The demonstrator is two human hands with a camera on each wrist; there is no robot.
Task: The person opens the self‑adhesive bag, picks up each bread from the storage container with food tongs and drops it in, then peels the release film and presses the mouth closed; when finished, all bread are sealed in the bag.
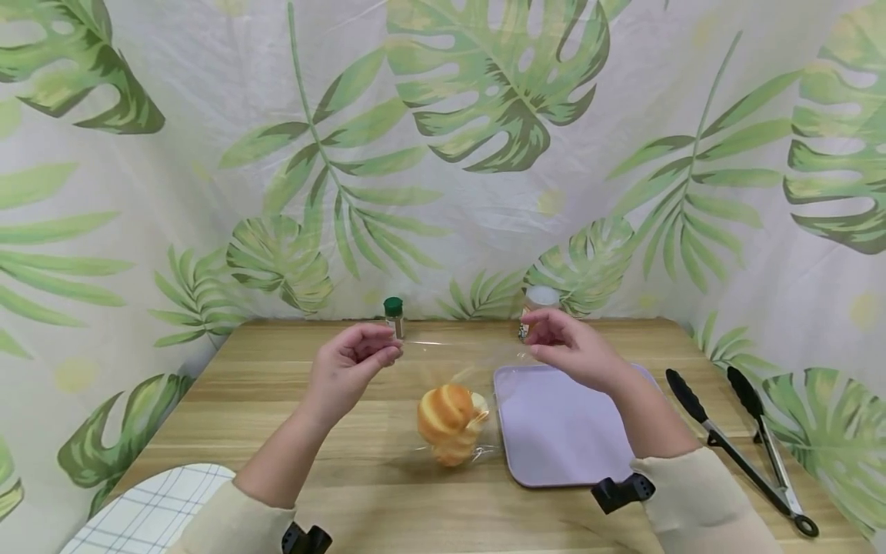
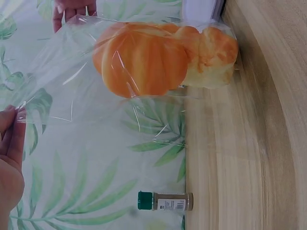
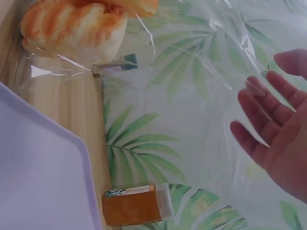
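Observation:
A clear plastic bag (image 2: 72, 91) hangs between the two hands over the wooden table, its mouth upward. Inside it are bread buns: a round, ridged golden one (image 1: 443, 415) and others with browned tops and pale sides (image 2: 211, 57). My left hand (image 1: 356, 362) pinches the bag's upper left edge between thumb and fingers. At the opposite upper edge is my right hand (image 1: 574, 350), its fingers relaxed and slightly spread. In the right wrist view its thumb stands apart from the fingers (image 3: 259, 103), and the clear film overlaps a fingertip.
Right of the bag lies a lilac tray (image 1: 567, 431). Black-tipped tongs (image 1: 747, 454) lie at the table's right side. A green-capped spice jar (image 1: 394, 312) and a white-lidded orange jar (image 3: 134, 206) stand at the back edge. A checked cloth (image 1: 159, 508) is front left.

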